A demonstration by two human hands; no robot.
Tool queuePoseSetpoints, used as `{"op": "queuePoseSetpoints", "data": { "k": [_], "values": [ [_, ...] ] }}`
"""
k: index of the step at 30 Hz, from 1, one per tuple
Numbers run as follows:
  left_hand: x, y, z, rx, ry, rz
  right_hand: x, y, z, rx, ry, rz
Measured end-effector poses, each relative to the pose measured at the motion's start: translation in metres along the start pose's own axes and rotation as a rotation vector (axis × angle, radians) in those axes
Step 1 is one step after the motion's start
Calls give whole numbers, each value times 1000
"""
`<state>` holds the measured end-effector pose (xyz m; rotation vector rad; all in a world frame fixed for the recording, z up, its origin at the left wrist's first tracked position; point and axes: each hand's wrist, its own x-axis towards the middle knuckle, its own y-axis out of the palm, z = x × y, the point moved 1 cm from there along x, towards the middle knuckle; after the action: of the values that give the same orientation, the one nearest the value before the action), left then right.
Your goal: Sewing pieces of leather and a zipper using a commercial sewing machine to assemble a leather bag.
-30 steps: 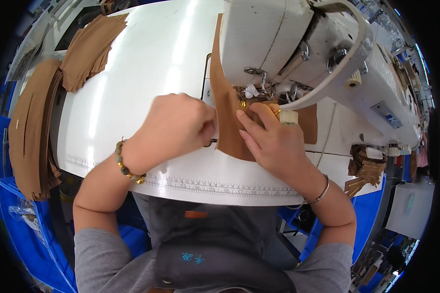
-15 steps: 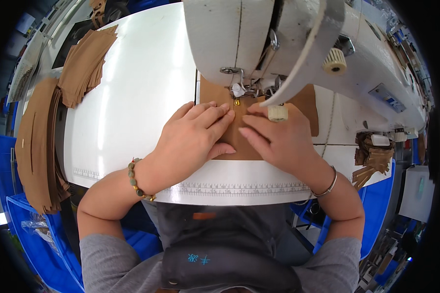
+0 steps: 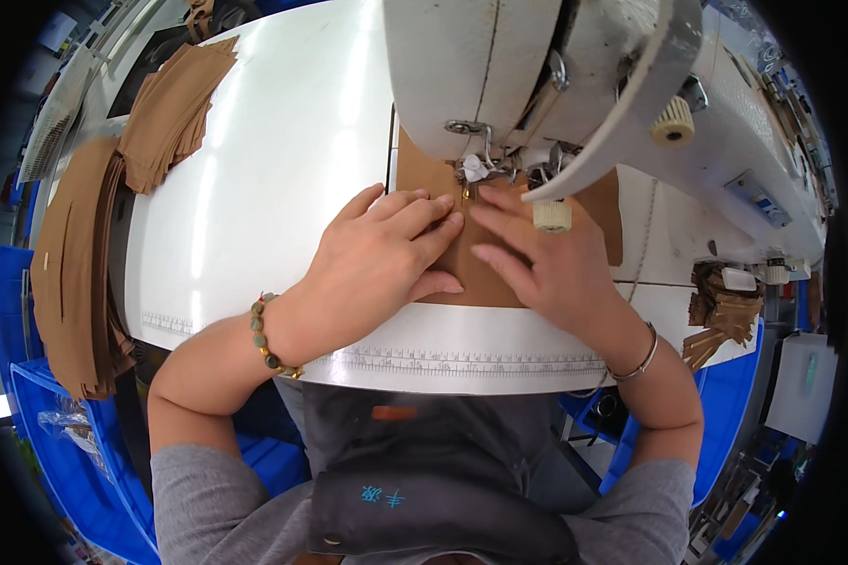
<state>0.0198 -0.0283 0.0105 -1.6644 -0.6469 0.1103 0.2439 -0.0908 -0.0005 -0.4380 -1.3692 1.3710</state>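
A brown leather piece (image 3: 495,275) lies flat on the white sewing table (image 3: 283,169), under the needle and presser foot (image 3: 468,175) of a white sewing machine (image 3: 537,75). My left hand (image 3: 377,268) presses flat on the piece's left part, fingers stretched toward the needle. My right hand (image 3: 556,268) presses on its right part, fingertips just right of the needle. A bead bracelet (image 3: 266,334) is on my left wrist and a metal bangle (image 3: 636,358) on my right.
Stacks of brown cut pieces lie at the table's far left (image 3: 174,108) and on a stand left of it (image 3: 71,273). More brown scraps (image 3: 716,311) sit at the right. Blue bins (image 3: 57,443) stand below left. A ruler strip (image 3: 462,363) runs along the table's front edge.
Both hands laid the brown piece flat and slid it forward under the presser foot; the left hand went from curled to flat. My head moved closer to the machine.
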Motion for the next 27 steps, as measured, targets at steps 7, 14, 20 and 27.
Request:
{"op": "queuePoseSetpoints", "data": {
  "k": [7,14,20,27],
  "values": [
    [0,3,2,34,-1,-2,-2,2,12,-142,-40,26],
    [5,5,6,61,-16,-10,1,8,6,-125,8,-4],
    [9,7,9,75,-24,-33,4,9,3,-120,7,-39],
    [12,7,13,52,-20,-27,4,9,1,-108,2,-26]
  ]
}}
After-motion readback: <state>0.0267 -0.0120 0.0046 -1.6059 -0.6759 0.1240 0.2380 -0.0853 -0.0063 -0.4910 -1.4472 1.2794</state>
